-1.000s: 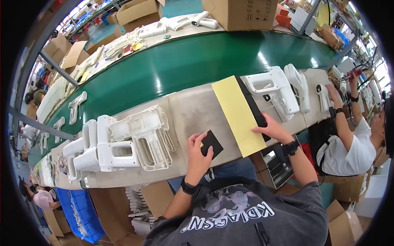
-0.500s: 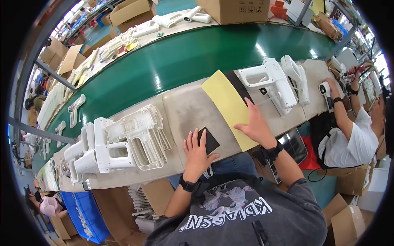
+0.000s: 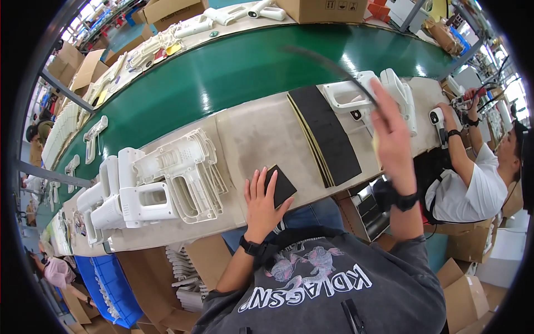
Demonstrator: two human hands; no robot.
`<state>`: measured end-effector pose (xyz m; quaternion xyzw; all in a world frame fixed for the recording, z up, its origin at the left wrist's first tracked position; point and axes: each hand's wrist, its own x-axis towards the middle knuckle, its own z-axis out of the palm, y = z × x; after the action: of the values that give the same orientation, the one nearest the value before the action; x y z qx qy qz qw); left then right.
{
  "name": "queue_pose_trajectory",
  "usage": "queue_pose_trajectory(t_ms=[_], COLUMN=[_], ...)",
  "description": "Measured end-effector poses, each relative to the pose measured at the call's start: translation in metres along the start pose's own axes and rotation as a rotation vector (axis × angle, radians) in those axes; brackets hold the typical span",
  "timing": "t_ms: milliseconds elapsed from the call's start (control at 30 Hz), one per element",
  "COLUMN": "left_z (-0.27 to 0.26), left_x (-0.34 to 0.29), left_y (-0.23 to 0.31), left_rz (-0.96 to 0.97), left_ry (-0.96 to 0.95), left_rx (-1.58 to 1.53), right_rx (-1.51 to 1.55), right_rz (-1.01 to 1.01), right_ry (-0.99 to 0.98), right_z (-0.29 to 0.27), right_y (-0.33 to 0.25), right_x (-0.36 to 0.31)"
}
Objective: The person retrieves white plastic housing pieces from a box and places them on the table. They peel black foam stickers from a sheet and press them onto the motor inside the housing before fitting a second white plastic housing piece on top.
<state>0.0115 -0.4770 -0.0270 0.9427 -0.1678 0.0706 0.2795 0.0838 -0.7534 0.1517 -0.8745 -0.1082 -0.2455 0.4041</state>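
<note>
My left hand (image 3: 262,207) lies with fingers spread on the bench, its fingertips against a small black foam pad (image 3: 282,188). Raised over the right part of the bench, my right hand (image 3: 394,136) grips a thin sheet (image 3: 328,62). That sheet is blurred and almost edge-on, looking dark with a bit of yellow by the palm. Between the hands lies a stack of black foam sheets (image 3: 328,136) with yellow layers showing along the left edge. White handheld device housings (image 3: 356,94) stand behind my right hand, partly hidden by it.
White plastic shells and assembled housings (image 3: 147,189) crowd the left of the bench. Beyond the bench runs a green conveyor belt (image 3: 233,78) with white parts on it. At the right a co-worker (image 3: 470,167) holds a white device. A blue bin (image 3: 108,289) sits below at left.
The yellow-faced sheet has left the stack: my right hand has lifted it up and to the right, baring the black sheets. My left hand stays by the small pad.
</note>
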Motion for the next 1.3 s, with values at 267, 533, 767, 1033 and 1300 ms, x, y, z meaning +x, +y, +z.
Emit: queue_pose_trajectory(t_ms=[267, 533, 767, 1033, 1300], left_z=[-0.001, -0.002, -0.017, -0.024, -0.019], left_x=[0.0, 0.001, 0.002, 0.006, 0.019], left_y=[0.0, 0.001, 0.003, 0.01, 0.01], left_rz=[0.02, 0.024, -0.042, -0.403, -0.343], left_ry=[-0.008, 0.019, 0.07, 0.316, 0.263], left_rx=[0.014, 0.005, -0.197, -0.993, -0.501], right_rx=[-0.562, -0.404, -0.195, -0.456, -0.49], right_rz=[-0.009, 0.034, 0.116, 0.085, 0.28], right_ry=[-0.38, -0.403, -0.22, -0.09, -0.201], right_z=[0.1, 0.068, 0.078, 0.105, 0.093], right_y=[0.029, 0.065, 0.024, 0.041, 0.087], right_x=[-0.084, -0.064, -0.058, -0.074, -0.067])
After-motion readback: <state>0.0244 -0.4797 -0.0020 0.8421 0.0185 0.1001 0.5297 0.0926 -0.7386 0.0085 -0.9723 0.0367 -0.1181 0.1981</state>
